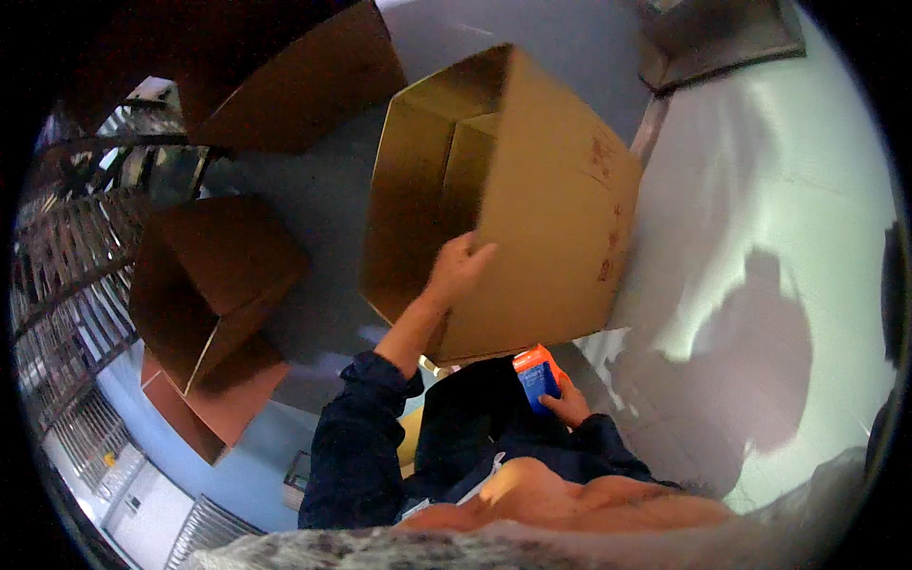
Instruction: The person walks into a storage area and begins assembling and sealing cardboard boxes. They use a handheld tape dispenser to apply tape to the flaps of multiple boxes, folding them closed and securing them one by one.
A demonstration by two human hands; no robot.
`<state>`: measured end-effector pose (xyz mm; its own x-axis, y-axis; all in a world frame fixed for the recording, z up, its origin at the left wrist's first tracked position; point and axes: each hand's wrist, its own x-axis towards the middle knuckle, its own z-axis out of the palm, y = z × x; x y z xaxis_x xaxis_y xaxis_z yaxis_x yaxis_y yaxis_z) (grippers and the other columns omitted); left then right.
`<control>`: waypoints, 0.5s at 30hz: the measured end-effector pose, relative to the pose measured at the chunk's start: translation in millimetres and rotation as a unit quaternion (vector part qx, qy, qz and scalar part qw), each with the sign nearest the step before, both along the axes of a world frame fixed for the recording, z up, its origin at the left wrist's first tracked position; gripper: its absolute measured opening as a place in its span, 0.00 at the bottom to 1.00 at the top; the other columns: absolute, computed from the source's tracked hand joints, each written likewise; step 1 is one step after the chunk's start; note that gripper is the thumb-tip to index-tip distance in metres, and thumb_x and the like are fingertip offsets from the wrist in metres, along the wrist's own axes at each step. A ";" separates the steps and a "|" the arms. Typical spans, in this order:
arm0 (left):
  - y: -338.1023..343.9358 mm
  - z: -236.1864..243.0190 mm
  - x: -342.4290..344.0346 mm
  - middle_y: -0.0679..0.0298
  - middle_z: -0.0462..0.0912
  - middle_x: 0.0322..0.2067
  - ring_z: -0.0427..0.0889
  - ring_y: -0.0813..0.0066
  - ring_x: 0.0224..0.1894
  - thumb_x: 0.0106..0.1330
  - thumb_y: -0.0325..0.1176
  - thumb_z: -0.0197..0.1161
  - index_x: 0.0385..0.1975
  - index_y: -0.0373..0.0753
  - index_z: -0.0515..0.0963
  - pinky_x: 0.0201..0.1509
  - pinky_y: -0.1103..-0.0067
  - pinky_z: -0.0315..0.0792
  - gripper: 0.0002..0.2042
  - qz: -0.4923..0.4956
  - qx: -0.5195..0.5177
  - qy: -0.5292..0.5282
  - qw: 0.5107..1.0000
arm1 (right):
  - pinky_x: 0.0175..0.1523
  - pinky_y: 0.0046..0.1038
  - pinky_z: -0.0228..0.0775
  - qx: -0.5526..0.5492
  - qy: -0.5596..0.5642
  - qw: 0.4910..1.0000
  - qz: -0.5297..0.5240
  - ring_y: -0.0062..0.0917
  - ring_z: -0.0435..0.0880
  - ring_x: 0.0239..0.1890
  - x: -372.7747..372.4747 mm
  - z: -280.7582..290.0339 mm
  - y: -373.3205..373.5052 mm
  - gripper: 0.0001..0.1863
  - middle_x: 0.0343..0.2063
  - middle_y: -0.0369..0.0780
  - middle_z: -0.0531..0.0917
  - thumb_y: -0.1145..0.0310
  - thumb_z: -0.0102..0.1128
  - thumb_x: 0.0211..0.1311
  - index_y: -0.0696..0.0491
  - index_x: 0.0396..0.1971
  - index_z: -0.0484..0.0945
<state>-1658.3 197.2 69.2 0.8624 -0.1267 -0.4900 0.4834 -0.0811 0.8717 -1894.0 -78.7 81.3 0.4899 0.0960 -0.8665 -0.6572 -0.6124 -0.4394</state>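
Observation:
A large open cardboard box [548,209] fills the centre, its opening toward the upper left and reddish printing on its side. My left hand [454,269] is closed on the near edge of that opening, with the sleeved forearm coming up from below. Below the box, my right hand [568,401] grips a small orange and blue packet [535,375], thumb across its blue face. My dark-clothed legs show under the box.
Open cardboard boxes stand at left [247,266], lower left [214,418] and upper left [304,85]. Slatted metal railings [76,247] line the left side, above a pale door [138,503]. A white surface [807,190] with my shadow is at right, below a grey fixture [722,43].

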 end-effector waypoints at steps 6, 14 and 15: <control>-64.6 83.8 60.5 0.47 0.77 0.27 0.78 0.55 0.30 0.57 0.38 0.58 0.32 0.34 0.76 0.35 0.69 0.71 0.13 -0.099 0.089 -0.198 0.971 | 0.53 0.37 0.65 -0.033 -0.244 0.968 0.053 0.45 0.75 0.48 43.6 -29.3 18.9 0.31 0.45 0.50 0.76 0.62 0.63 0.51 0.58 0.54 0.65; -71.1 137.8 51.6 0.53 0.76 0.46 0.74 0.54 0.48 0.59 0.30 0.57 0.50 0.39 0.72 0.51 0.67 0.68 0.17 -0.016 0.065 -0.495 0.866 | 0.49 0.41 0.67 -0.007 -0.333 0.942 -0.030 0.48 0.76 0.45 176.7 -44.3 44.3 0.31 0.44 0.51 0.77 0.57 0.61 0.52 0.57 0.54 0.66; -54.8 128.0 34.7 0.53 0.75 0.47 0.73 0.53 0.50 0.60 0.30 0.56 0.51 0.39 0.71 0.53 0.66 0.67 0.17 -0.043 0.067 -0.449 0.890 | 0.49 0.41 0.67 0.004 -0.326 0.945 -0.032 0.48 0.77 0.44 181.4 -43.1 43.7 0.32 0.44 0.51 0.77 0.56 0.61 0.51 0.58 0.54 0.66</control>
